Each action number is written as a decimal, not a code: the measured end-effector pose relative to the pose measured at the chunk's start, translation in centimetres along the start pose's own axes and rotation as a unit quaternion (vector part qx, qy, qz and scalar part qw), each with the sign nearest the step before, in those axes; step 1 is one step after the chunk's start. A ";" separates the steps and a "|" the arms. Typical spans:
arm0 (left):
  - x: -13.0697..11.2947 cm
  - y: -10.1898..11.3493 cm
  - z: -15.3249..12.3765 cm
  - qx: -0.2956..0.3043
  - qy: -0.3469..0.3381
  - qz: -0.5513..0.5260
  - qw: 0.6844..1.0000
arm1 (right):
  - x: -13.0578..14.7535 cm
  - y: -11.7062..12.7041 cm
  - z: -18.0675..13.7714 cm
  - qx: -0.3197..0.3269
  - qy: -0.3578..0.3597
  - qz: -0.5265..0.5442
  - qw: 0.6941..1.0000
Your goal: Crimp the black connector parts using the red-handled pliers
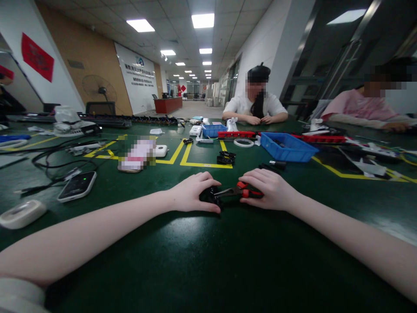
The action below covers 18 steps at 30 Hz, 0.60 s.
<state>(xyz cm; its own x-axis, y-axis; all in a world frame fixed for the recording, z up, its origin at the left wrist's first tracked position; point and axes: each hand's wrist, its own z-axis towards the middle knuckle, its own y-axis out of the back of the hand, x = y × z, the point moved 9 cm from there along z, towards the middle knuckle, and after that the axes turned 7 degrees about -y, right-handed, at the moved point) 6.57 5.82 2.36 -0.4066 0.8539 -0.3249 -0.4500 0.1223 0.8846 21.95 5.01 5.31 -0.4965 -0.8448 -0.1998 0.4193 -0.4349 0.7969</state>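
The left hand (192, 193) pins a black part (211, 195) on the tabletop (208, 261); the right hand (272, 189) grips red pliers (239, 190), which should probably squeeze slowly and stay level.

A dark green worktop (208, 261) with yellow tape lines (192, 164) fills the foreground, ceiling light panels (203, 20) glow at twelve o'clock, and a standing fan (99, 89) sits at ten.
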 end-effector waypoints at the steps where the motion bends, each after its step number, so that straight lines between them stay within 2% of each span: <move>1: 0.0 0.0 0.0 0.001 -0.001 0.002 1.000 | 0.0 0.0 0.0 0.000 -0.001 0.000 1.000; 11: -0.4 0.4 0.0 -0.011 0.011 -0.014 1.000 | -0.7 -0.1 -0.2 -0.009 -0.029 -0.008 1.000; 18: -0.6 0.3 0.1 -0.013 -0.015 -0.025 1.000 | -0.7 0.0 -0.2 -0.010 -0.027 0.004 1.000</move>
<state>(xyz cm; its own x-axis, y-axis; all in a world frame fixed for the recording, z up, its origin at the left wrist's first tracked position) 6.74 5.43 2.89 -0.3600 0.8618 -0.3573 -0.4899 0.1512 0.8585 22.45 5.56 5.30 -0.5325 -0.8307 -0.1622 0.4385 -0.4347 0.7867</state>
